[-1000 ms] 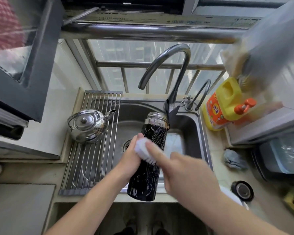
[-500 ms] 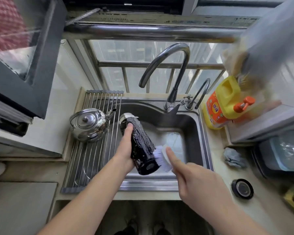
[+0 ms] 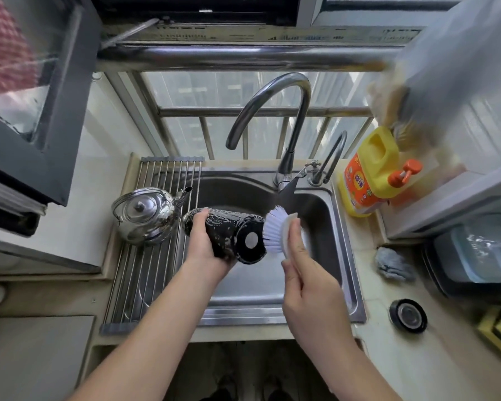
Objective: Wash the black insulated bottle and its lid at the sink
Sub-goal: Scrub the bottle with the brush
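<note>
CHANGE: black bottle tipped from near-upright to level above the sink, base facing the brush | LEFT: left hand grips bottle body | RIGHT: right hand holds brush, bristles on base | STATUS: probably base scrub begun; rinse pending

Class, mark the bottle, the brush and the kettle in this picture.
bottle (image 3: 229, 227): head view, on its black side wall.
brush (image 3: 274, 233): head view, on its white bristles.
kettle (image 3: 145, 215): head view, on its shiny lid.
</note>
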